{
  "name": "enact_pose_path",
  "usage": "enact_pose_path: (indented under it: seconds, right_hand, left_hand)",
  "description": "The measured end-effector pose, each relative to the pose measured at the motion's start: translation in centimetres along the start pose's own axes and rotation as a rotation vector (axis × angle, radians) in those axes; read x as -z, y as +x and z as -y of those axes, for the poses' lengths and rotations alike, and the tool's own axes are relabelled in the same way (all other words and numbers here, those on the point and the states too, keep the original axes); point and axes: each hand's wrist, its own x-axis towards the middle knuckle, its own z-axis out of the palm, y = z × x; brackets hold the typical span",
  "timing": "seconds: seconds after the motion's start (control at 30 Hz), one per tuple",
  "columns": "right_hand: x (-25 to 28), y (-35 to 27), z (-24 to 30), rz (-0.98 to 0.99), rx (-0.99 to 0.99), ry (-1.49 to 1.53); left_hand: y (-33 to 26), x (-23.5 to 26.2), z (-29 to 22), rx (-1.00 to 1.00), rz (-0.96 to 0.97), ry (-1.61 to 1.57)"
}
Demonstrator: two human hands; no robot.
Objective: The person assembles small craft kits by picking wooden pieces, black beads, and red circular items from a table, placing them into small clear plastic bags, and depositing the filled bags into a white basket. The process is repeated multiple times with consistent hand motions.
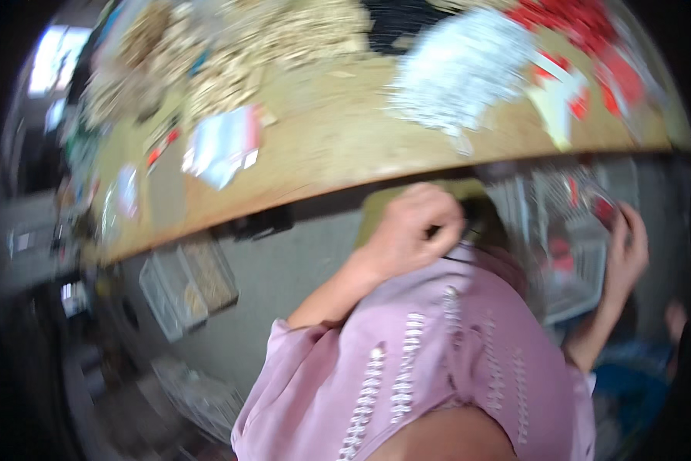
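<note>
My left hand (418,230) is curled closed above my lap, in front of the table edge; whether its fingers hold anything is hidden. Off to the right, my right hand (628,244) reaches over a white plastic basket (591,286). Its fingertips close on what looks like a small clear plastic bag (603,206) with something red in it, blurred by motion. Inside the basket lie more clear and red pieces, too smeared to name.
The wooden table (315,150) carries a heap of white pieces (468,69), red pieces (572,23), beige pieces (284,38) and a stack of clear bags (226,144) with a red edge. A clear bin (188,284) stands below on the left. A blue container (630,388) sits low right.
</note>
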Motion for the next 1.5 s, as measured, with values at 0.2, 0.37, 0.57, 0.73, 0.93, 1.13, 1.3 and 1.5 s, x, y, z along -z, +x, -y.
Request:
enact_pose_path:
  seconds: [0.2, 0.37, 0.57, 0.73, 0.93, 1.13, 1.3, 1.5]
  right_hand:
    - [-3.0, -0.4, 2.4, 0.058, 0.277, -0.117]
    - [-8.6, -1.5, 7.2, 0.305, 0.405, 0.108]
    - [-12.0, -1.8, 11.0, 0.503, 0.545, 0.162]
    - [-13.2, -2.1, 12.0, 0.573, 0.523, 0.160]
    - [-13.9, -2.6, 13.1, 0.654, 0.532, 0.219]
    - [-15.4, -2.9, 16.8, 0.886, 0.201, 0.687]
    - [-16.3, -3.0, 18.9, 1.077, -0.048, 0.837]
    - [-16.5, -2.8, 16.8, 1.186, -0.042, 0.843]
  left_hand:
    - [-0.9, 4.8, 0.1, -0.008, -0.263, 0.329]
    - [-2.0, 16.4, 4.6, 0.250, -0.773, 0.679]
    - [-6.0, 25.8, 10.9, 0.571, -0.722, 0.969]
    - [-7.0, 25.9, 13.0, 0.572, -0.924, 0.607]
    - [-7.1, 25.2, 12.8, 0.338, -1.044, 0.573]
    - [-4.5, 14.7, -0.1, 0.200, -0.685, 0.438]
    - [-2.8, 6.8, -2.6, -0.128, -0.393, 0.513]
    - [-3.1, 5.8, -1.6, -0.126, -0.364, 0.520]
